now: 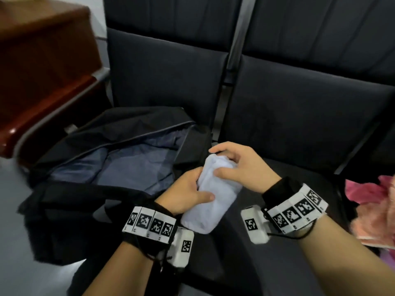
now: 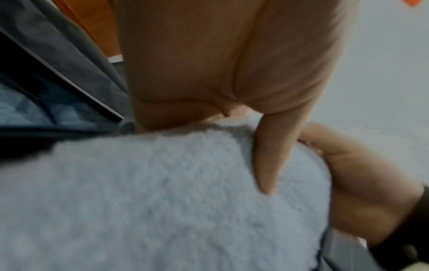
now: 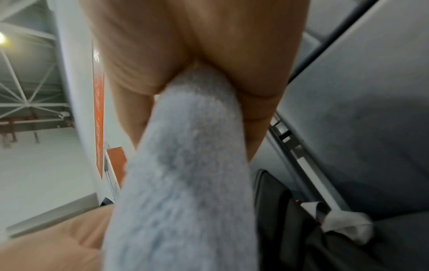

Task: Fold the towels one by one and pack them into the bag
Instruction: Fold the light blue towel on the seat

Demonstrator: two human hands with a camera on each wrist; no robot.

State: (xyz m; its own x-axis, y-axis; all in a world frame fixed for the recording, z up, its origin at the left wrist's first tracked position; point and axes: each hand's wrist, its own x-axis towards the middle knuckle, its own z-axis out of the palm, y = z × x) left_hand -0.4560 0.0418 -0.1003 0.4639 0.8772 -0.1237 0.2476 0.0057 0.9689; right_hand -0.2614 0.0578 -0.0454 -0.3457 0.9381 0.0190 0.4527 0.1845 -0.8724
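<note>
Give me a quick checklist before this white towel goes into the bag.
1. White towel folded compact: ok.
2. Left hand grips the towel: ok.
3. Right hand grips its far end: ok.
4. Bag unzipped, mouth open: ok.
5. Room inside the bag: ok, only lining shows.
6. Pink towel on the seat still unfolded: not ok, it comes next.

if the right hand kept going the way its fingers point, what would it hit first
Probably the open bag: the right hand, gripping the white towel, points left toward its near rim. Depth is unclear.
</note>
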